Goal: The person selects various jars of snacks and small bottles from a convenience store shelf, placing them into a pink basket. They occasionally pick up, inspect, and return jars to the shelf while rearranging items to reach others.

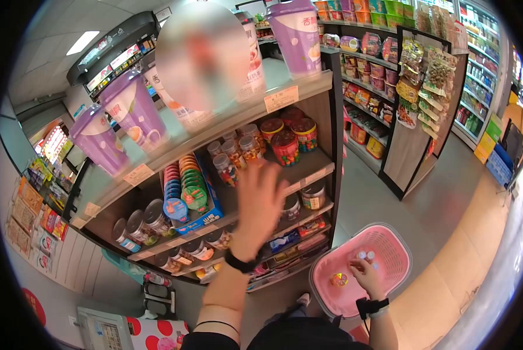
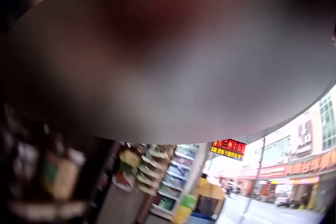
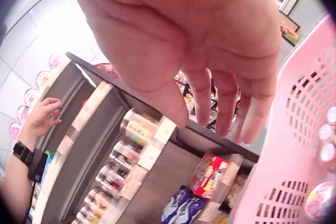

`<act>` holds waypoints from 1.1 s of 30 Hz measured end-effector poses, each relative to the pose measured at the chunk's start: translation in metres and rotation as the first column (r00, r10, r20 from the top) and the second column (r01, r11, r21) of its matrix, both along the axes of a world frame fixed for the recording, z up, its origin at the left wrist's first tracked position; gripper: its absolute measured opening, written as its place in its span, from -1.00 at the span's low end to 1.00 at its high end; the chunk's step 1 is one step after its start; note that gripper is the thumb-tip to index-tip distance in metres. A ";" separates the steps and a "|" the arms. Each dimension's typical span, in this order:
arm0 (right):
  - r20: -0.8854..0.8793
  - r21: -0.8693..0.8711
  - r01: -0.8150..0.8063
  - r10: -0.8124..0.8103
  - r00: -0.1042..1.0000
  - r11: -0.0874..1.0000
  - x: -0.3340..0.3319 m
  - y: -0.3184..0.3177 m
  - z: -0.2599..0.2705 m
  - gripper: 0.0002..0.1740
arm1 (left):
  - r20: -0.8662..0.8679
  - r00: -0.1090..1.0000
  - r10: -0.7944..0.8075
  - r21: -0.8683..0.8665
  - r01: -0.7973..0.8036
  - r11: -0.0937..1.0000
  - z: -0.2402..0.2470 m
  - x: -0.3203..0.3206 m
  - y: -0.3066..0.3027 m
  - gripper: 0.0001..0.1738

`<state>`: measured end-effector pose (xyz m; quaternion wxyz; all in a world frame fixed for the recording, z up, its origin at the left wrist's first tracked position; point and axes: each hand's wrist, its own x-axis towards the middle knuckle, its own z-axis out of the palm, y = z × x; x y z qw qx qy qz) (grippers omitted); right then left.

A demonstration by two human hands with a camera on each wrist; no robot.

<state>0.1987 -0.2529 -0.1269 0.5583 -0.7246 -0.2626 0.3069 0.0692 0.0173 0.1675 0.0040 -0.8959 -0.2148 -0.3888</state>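
My left hand (image 1: 257,201) is raised in front of the shelf unit, its fingers loosely spread and holding nothing. Just beyond its fingertips stand small clear jars of colourful sweets (image 1: 225,169), and right of those are larger tubs with red lids (image 1: 285,147). In the right wrist view the left hand (image 3: 43,118) shows beside a shelf edge. My right hand (image 1: 366,276) hangs over the pink basket (image 1: 394,240) with relaxed fingers and nothing in them. Inside the basket lie a colourful round tub (image 1: 339,279) and several small white-lidded containers (image 1: 363,255).
A blue display box (image 1: 206,220) of round lidded snacks sits left of the left hand. Purple cups (image 1: 296,41) line the top shelf. Lidded jars (image 1: 156,217) fill lower shelves. Behind the basket stands another rack (image 1: 413,149). Blur covers most of the left wrist view.
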 end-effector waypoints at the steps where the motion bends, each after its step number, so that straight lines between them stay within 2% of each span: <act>1: 0.039 0.035 -0.040 0.038 0.999 0.999 -0.005 0.010 0.011 -0.69 | -0.052 0.989 0.136 0.062 -0.133 0.989 0.016 -0.004 0.016 -0.57; 3: 0.019 0.064 -0.058 0.057 0.998 0.996 -0.021 0.022 0.032 -0.67 | -0.156 0.924 0.348 0.133 -0.330 0.935 0.030 -0.005 0.051 -0.47; 5: -0.088 0.022 -0.086 0.087 0.992 0.996 -0.034 0.027 0.040 -0.64 | -0.357 0.768 0.531 0.067 -0.546 0.835 0.041 0.004 0.077 -0.24; 6: -0.086 0.019 -0.074 0.075 0.993 0.997 -0.040 0.027 0.039 -0.64 | -0.357 0.775 0.521 0.063 -0.536 0.842 0.040 0.009 0.094 -0.24; 8: -0.083 -0.042 -0.130 0.127 0.988 0.991 -0.051 0.024 0.027 -0.64 | -0.557 0.693 0.458 -0.118 -0.612 0.782 0.036 0.021 0.119 -0.03; 9: -0.084 -0.044 -0.120 0.116 0.990 0.992 -0.053 0.020 0.020 -0.64 | -0.559 0.697 0.450 -0.119 -0.604 0.788 0.037 0.026 0.117 -0.03; 11: 0.031 -0.016 -0.171 0.172 0.985 0.985 -0.055 0.012 0.006 -0.66 | -0.591 0.674 0.442 -0.169 -0.639 0.750 0.038 0.034 0.111 -0.08; 15: 0.005 0.022 -0.111 0.111 0.994 0.994 -0.049 -0.008 -0.001 -0.67 | -0.619 0.653 0.435 -0.048 -0.585 0.810 0.031 0.036 0.129 -0.11; 19: -0.001 -0.032 -0.057 0.057 0.998 0.998 -0.035 -0.025 0.002 -0.67 | -0.546 0.720 0.428 -0.020 -0.522 0.853 0.023 0.035 0.127 -0.18; 21: -0.014 0.004 -0.004 0.004 1.000 1.000 -0.031 -0.029 0.001 -0.67 | -0.506 0.747 0.432 0.037 -0.482 0.876 0.023 0.032 0.131 -0.19; 25: -0.071 0.004 0.053 -0.052 0.996 0.999 -0.031 -0.032 0.007 -0.71 | -0.431 0.809 0.400 0.005 -0.441 0.897 0.027 0.027 0.135 -0.20; 26: -0.071 -0.020 0.047 -0.048 0.996 0.999 -0.032 -0.033 0.008 -0.71 | -0.425 0.823 0.377 -0.054 -0.439 0.897 0.030 0.023 0.131 -0.22; 27: -0.082 -0.020 0.062 -0.063 0.995 0.998 -0.031 -0.033 0.010 -0.71 | -0.434 0.824 0.365 -0.049 -0.426 0.903 0.039 0.019 0.118 -0.22; 29: -0.050 -0.025 0.047 -0.048 0.998 0.999 -0.034 -0.038 0.009 -0.70 | -0.335 0.852 0.402 -0.034 -0.437 0.899 0.052 0.013 0.091 -0.28; 31: -0.044 0.042 0.080 -0.078 0.996 0.996 -0.038 -0.045 -0.008 -0.69 | -0.237 0.923 0.304 0.089 -0.291 0.953 0.061 0.000 0.063 -0.42; 33: -0.042 0.016 0.100 -0.100 0.994 0.995 -0.033 -0.047 0.004 -0.67 | -0.186 0.978 0.094 0.030 -0.090 0.996 0.074 -0.007 0.009 -0.54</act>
